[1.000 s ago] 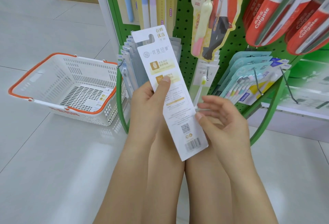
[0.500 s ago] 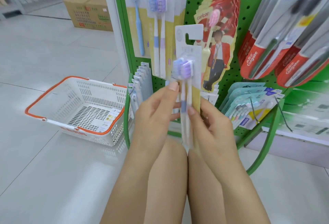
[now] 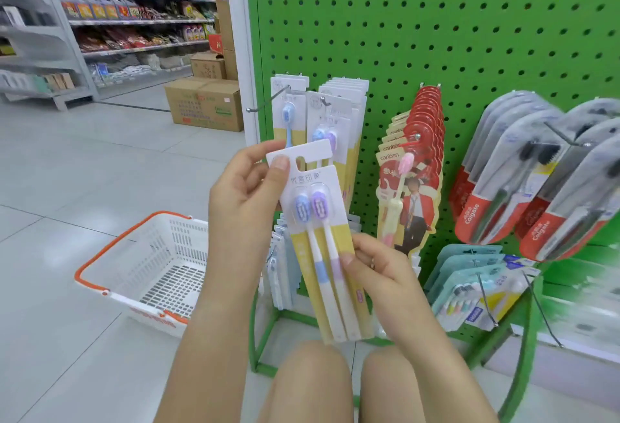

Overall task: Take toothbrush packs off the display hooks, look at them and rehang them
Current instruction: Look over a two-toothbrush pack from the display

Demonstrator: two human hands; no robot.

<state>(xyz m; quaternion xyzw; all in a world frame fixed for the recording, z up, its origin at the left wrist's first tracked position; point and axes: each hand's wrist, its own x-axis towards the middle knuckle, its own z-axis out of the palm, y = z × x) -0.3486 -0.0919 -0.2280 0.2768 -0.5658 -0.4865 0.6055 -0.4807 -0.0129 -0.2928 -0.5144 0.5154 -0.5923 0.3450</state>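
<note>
A twin toothbrush pack (image 3: 322, 238), white and yellow card with a blue and a purple brush, faces me in front of the green pegboard (image 3: 436, 36). My left hand (image 3: 248, 194) pinches its top left corner beside the hang hole. My right hand (image 3: 375, 264) pinches its lower right edge. Just behind it, matching packs (image 3: 335, 113) hang on a hook. A longer hook (image 3: 266, 102) to their left carries a single-brush pack at the back.
A white basket (image 3: 151, 271) with orange rim stands on the floor at left. Red canban packs (image 3: 416, 160), Colgate packs (image 3: 523, 187) and teal packs (image 3: 476, 281) hang at right. Cardboard boxes (image 3: 204, 103) and store shelves (image 3: 127, 19) stand behind.
The pack was turned from its printed back to its front. My left hand shifted up to its top corner, and my view rose to show the upper pegboard.
</note>
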